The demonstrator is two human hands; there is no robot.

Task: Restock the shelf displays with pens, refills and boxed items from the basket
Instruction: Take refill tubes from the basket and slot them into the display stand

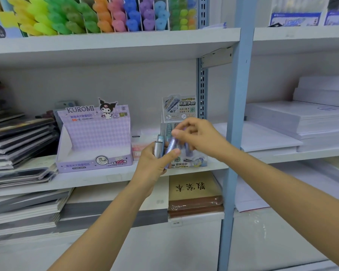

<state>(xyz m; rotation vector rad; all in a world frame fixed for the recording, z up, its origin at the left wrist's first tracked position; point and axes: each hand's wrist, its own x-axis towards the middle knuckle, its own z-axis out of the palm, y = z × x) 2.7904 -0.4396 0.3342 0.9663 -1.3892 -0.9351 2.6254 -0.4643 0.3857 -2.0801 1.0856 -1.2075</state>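
A bundle of slim plastic refill tubes (164, 148) is gripped in the left hand (155, 166), just to the right of the lilac cardboard Kuromi display box (94, 137) and in front of the neighbouring grey-and-teal refill display carton (181, 108). The fingers are curled round the lower ends, with the thumb pressed across the front. The top of a lilac tube (171, 144) appears to be pinched by the fingertips of the right hand (198, 137), though that hand is blurred.

The tubes are held with their long axes close to upright and their upper ends pointed toward the shelf above. The grey-blue tube (159, 146), nearest the Kuromi box, stands almost vertical. The lilac one is tilted, its top leaned away from that box.

If one tube is drawn out, the grip on the others could be loosened. They might then be dropped past the white shelf board (106, 178) under the Kuromi box. The tall header card of the carton could also be knocked by the right hand.
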